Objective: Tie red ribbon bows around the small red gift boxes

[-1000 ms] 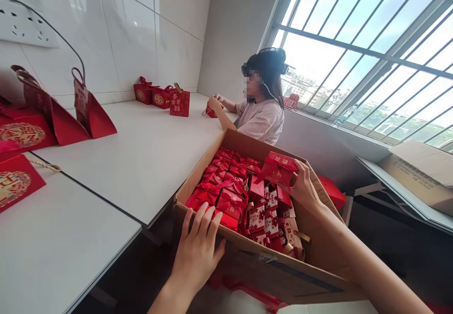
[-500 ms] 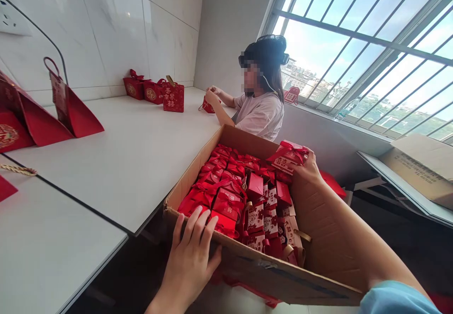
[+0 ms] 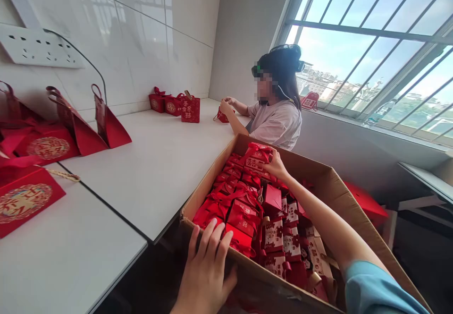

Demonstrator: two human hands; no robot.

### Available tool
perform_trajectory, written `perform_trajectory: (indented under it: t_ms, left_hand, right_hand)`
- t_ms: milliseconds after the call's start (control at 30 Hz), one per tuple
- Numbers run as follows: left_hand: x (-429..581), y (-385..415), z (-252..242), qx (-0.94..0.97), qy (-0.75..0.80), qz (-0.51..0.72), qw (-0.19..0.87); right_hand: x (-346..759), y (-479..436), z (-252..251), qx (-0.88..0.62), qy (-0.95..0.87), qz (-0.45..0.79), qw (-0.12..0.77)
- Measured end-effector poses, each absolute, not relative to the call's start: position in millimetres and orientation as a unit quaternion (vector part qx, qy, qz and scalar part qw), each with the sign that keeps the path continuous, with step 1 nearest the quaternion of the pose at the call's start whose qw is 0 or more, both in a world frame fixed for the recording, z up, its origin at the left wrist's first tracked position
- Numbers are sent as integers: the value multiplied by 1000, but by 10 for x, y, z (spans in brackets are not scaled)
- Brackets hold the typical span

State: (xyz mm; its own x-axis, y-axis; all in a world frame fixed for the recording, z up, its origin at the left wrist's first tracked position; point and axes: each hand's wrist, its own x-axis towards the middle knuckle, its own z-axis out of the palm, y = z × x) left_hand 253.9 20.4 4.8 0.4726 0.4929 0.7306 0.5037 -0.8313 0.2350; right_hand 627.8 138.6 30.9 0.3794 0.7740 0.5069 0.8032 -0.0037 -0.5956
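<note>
A cardboard box [image 3: 300,281] holds rows of small red gift boxes [image 3: 244,217], many tied with red ribbon, others with pale printed fronts. My right hand [image 3: 276,164] is closed on one red gift box [image 3: 254,161] with a ribbon bow, just over the far left part of the rows. Whether that gift box touches those below it, I cannot tell. Against the near left rim of the cardboard box lies my left hand [image 3: 208,267], open, fingers spread over the edge and thumb outside.
On the left stands a white table [image 3: 152,163] with red gift bags [image 3: 113,123] on it. Several red boxes [image 3: 190,108] stand near the wall. A person [image 3: 276,115] across the table handles a small red box [image 3: 222,115]. A power strip [image 3: 38,47] is on the wall.
My right hand has carried the red gift box left, from the right rim to above the far left rows. My left hand stays at the rim. The view has turned left.
</note>
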Motion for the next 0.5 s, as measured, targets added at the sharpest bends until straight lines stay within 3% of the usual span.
perform_trajectory:
  t_ms: [333,500]
  left_hand:
    - [2596,271,-143,-855,-275,-416,142]
    - [2695,295,-240,-824,-293,-462,150]
  right_hand:
    - [5953,2070,22,-754,-471,34,457]
    - [5868,2160,-128,-769,-438,61,461]
